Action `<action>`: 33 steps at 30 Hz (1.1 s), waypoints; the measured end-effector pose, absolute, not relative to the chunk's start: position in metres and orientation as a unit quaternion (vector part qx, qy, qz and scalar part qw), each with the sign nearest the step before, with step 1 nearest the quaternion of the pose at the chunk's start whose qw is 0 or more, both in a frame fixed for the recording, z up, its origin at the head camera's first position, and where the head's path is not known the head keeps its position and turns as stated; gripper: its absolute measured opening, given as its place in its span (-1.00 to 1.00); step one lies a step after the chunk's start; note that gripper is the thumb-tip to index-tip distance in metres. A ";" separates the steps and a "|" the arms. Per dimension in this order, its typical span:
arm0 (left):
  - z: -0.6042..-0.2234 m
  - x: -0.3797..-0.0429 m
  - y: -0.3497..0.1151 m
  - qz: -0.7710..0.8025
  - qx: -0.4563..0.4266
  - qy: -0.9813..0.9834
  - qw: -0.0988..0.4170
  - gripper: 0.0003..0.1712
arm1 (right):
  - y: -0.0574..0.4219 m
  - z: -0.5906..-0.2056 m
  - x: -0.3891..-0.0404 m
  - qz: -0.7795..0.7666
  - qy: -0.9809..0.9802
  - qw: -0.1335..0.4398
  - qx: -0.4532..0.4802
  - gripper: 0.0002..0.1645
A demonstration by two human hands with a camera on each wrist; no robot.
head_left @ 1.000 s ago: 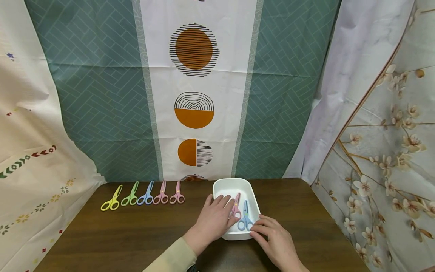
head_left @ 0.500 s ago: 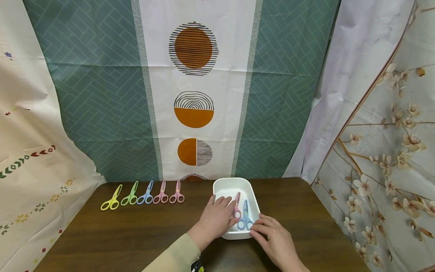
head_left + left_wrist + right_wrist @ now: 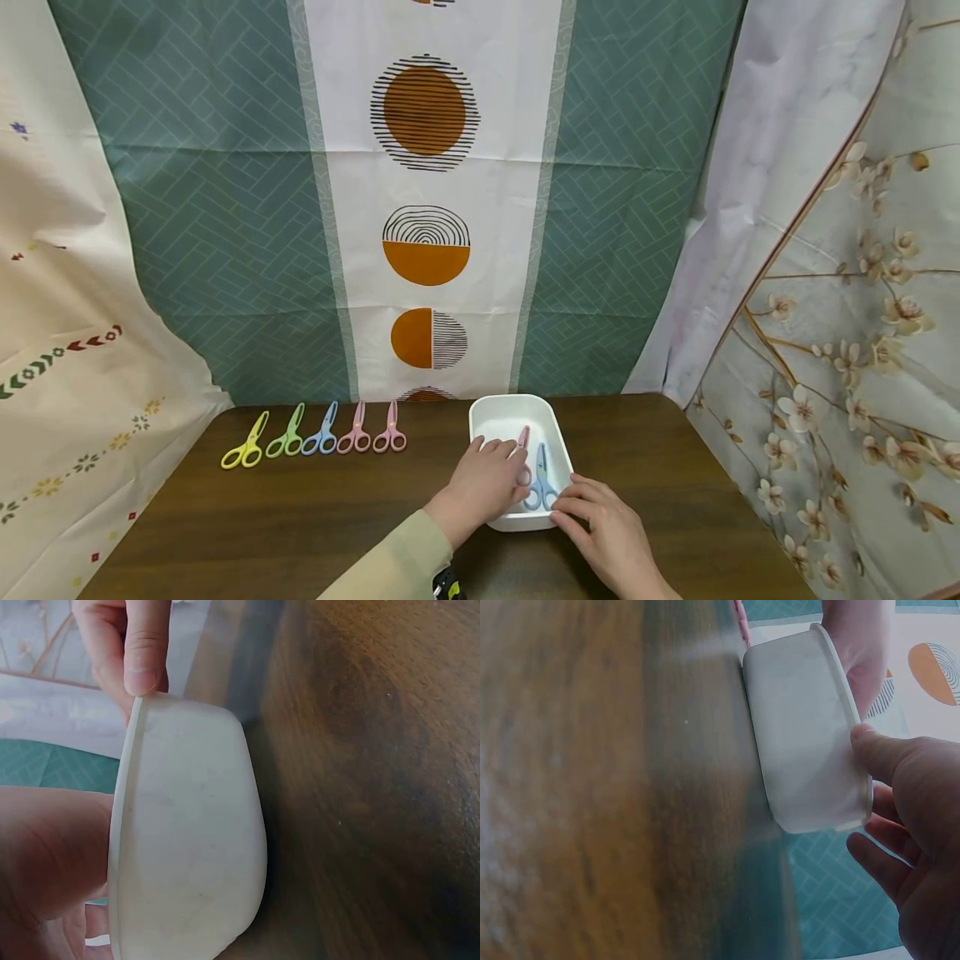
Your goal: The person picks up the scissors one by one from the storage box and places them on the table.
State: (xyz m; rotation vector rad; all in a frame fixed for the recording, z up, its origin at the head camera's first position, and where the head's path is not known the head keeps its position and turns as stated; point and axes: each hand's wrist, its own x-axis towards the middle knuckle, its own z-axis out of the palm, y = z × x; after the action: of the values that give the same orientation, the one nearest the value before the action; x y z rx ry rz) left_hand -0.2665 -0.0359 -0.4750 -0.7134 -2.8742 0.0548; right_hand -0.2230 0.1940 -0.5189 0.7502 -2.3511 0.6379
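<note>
A white plastic tray stands on the table, holding pink scissors and blue scissors. My left hand reaches over its left side, with the fingers bent down over the pink scissors and covering part of them. Whether it grips the scissors is hidden; the tray wall blocks the fingertips in the left wrist view. My right hand pinches the tray's near right corner, thumb on the outside of the rim in the right wrist view. The blue scissors lie untouched between the hands.
Left of the tray, a row of scissors lies along the back of the table: yellow scissors, green scissors, blue scissors, and two pink pairs. Patterned curtains hang behind and at both sides.
My left hand has moved slightly to the right over the pink scissors, and its fingers have bent more, covering more of the handles. The right hand has stayed on the tray's corner.
</note>
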 end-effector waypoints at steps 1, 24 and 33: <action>-0.475 -0.266 -0.035 0.019 -0.240 -0.967 0.086 -0.30 | 0.194 -0.519 -0.223 0.240 -0.883 0.290 0.280 -0.85; -0.474 -0.273 -0.018 0.025 -0.236 -0.971 0.032 -0.48 | 0.195 -0.519 -0.222 0.245 -0.897 0.261 0.259 -0.84; -0.476 -0.277 -0.014 0.035 -0.236 -0.971 0.022 -0.46 | 0.195 -0.519 -0.222 0.250 -0.893 0.268 0.261 -0.82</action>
State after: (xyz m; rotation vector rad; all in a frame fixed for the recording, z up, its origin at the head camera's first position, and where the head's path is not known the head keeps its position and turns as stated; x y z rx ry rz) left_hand -0.2771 -0.0142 -0.4764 -0.7303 -3.0081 0.1071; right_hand -0.2221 0.1946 -0.5192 0.7030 -2.4101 0.6740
